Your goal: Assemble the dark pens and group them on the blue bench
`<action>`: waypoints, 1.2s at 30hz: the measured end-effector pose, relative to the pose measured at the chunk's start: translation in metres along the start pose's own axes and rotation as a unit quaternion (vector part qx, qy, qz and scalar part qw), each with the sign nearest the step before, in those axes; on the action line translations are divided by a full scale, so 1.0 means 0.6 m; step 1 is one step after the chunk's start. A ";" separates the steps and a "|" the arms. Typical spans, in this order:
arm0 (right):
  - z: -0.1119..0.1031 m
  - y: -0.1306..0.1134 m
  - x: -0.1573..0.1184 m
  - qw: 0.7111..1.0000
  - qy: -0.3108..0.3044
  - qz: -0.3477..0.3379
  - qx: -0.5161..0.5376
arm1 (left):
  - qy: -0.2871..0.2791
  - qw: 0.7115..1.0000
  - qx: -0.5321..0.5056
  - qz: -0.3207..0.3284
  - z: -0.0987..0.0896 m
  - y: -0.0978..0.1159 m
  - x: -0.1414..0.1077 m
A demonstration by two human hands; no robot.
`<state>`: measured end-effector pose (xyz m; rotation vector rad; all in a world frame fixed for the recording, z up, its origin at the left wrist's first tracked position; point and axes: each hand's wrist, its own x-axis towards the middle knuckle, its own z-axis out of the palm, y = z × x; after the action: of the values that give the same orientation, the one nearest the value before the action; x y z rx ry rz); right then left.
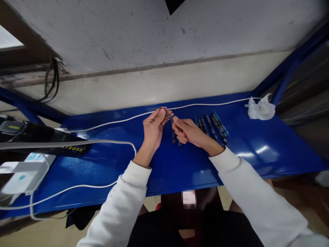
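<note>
Both hands are raised over the middle of the blue tabletop (174, 175). The left hand (153, 129) pinches one end of a dark pen (169, 115) between thumb and fingers. The right hand (191, 132), fingers curled, grips the opposite end. The pen is held at a slant, its left end nearer the wall (154, 87). Two further dark pens (173, 136) lie below, partly covered by the right hand; their full outline cannot be determined.

Just right of the right hand, a row of dark and blue pens (211, 127) lies side by side on the tabletop. A crumpled white plastic bag (261, 109) sits at the far right rear. A white cable (213, 104) runs along the rear edge. At the left are a black cylindrical device (51, 137) with yellow lettering and a white power strip (38, 157) bearing a white adapter (19, 181).
</note>
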<state>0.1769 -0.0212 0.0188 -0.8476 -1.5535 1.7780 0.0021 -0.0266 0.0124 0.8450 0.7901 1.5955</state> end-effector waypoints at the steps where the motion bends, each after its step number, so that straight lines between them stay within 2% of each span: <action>1: -0.002 0.003 0.000 0.994 0.048 -0.047 -0.081 | 0.010 1.000 0.011 0.003 0.003 -0.005 0.009; 2: -0.005 0.005 0.000 0.977 0.094 -0.094 -0.165 | 0.018 1.000 0.024 0.007 0.006 -0.010 0.017; 4: -0.013 0.009 -0.001 0.924 0.164 -0.161 -0.304 | 0.034 0.998 0.046 0.021 0.010 -0.021 0.032; 6: -0.021 0.011 -0.003 0.887 0.190 -0.188 -0.376 | 0.048 0.997 0.058 0.036 0.011 -0.030 0.039; 8: -0.025 0.013 -0.003 0.872 0.189 -0.209 -0.400 | 0.055 0.996 0.063 0.037 0.010 -0.035 0.038; 10: -0.026 0.015 -0.002 0.867 0.185 -0.230 -0.402 | 0.047 0.997 0.057 0.026 0.009 -0.036 0.030; 15: -0.027 0.014 -0.002 0.871 0.187 -0.229 -0.392 | -0.046 0.999 -0.006 -0.020 0.015 -0.027 0.004; 17: -0.030 0.013 -0.003 0.875 0.185 -0.229 -0.385 | -0.063 0.997 -0.016 -0.029 0.017 -0.025 0.001; 20: -0.034 0.016 -0.003 0.878 0.175 -0.235 -0.378 | -0.050 0.998 -0.011 -0.022 0.014 -0.028 0.004; 25: -0.036 0.026 -0.001 0.897 0.153 -0.205 -0.361 | -0.005 1.000 0.022 -0.002 0.009 -0.037 0.007; 33: -0.033 0.033 0.007 0.860 0.174 -0.242 -0.415 | 0.025 0.997 0.062 0.027 0.007 -0.037 0.007; 36: -0.034 0.038 0.009 0.869 0.173 -0.235 -0.400 | 0.035 0.995 0.087 0.038 0.006 -0.037 0.008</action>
<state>0.1889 -0.0072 -0.0064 -0.9643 -2.0285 0.5573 0.0158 -0.0180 -0.0042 0.9579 0.9677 1.6486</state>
